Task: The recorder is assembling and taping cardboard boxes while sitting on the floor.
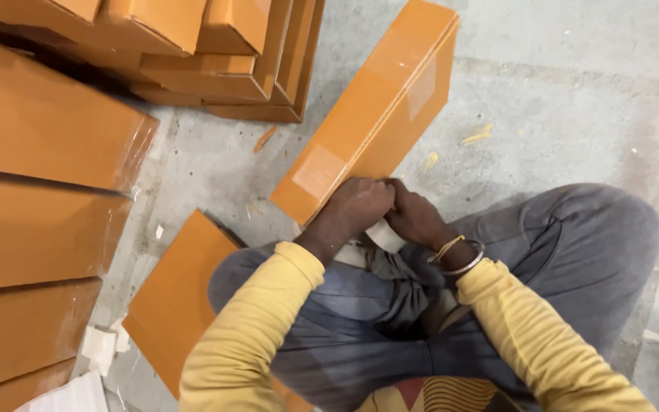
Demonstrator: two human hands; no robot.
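Both hands meet at the near end of a long orange box (375,114) slanting away toward 1 o'clock over the lap. Left hand (352,210) clamps that end; right hand (415,217) pinches white tape (384,235) beside it. Pressing the tape flat against a steadied box would seal best.

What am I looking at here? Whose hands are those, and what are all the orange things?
There is only one picture, taken by a camera worn on a person's head, so you look down as they do. The person sits cross-legged on a grey concrete floor, in yellow sleeves and grey trousers. Their left hand and right hand both grip the near end of a long, flat orange box that is wrapped in shiny clear plastic. Something white shows under the hands, but I cannot tell what it is. More orange boxes are stacked on the left and at the top, and another lies by the left knee.
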